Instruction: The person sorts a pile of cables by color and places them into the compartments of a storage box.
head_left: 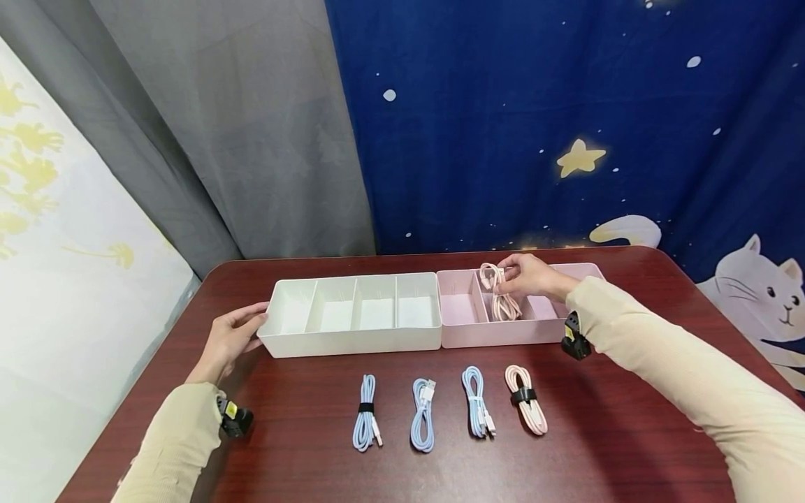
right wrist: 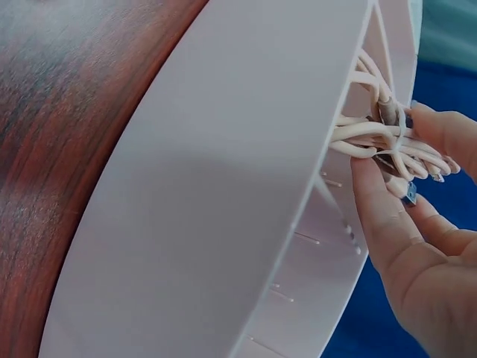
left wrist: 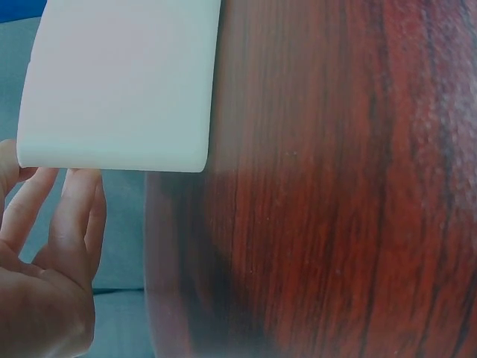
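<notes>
My right hand (head_left: 534,276) pinches a pale pink coiled charging cable (right wrist: 376,140) between thumb and fingers, over a compartment of the pink divided box (head_left: 503,335). Pink cable strands also reach down into that compartment; I cannot tell whether they belong to a second coil. With fingers nearly straight, my left hand (head_left: 229,339) touches the left end of the white divided box (head_left: 352,344). The two boxes stand end to end. In front lie a blue cable (head_left: 365,419) with a black strap, two more blue cables (head_left: 423,419) and a pink cable (head_left: 531,412) with a black strap.
Everything stands on a dark red wood table (head_left: 302,461) with rounded far corners. Behind it hang a grey curtain (head_left: 251,126) and a blue starry curtain (head_left: 503,140). White patterned fabric (head_left: 75,279) is on the left.
</notes>
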Motion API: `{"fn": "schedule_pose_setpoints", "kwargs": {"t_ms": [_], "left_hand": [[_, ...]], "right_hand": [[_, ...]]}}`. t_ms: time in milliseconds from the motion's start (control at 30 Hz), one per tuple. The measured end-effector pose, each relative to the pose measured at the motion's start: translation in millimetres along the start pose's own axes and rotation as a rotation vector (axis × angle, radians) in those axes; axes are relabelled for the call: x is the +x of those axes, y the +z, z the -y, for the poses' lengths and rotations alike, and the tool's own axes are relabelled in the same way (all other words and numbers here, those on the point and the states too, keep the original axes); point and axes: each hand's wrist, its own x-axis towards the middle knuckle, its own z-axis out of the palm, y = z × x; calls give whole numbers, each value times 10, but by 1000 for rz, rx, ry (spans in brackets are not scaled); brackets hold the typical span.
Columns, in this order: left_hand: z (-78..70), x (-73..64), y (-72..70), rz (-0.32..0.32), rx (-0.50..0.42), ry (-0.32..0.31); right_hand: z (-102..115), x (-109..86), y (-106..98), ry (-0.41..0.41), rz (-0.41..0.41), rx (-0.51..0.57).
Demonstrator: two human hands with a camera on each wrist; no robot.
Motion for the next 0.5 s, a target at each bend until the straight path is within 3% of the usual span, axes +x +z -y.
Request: {"fn": "schedule_pose_setpoints", "kwargs": {"t_ms": [500], "left_hand": [[-13,-7,1,-8,4,-8]], "right_hand": [[-29,-27,81,-40,-5,-44]]}}
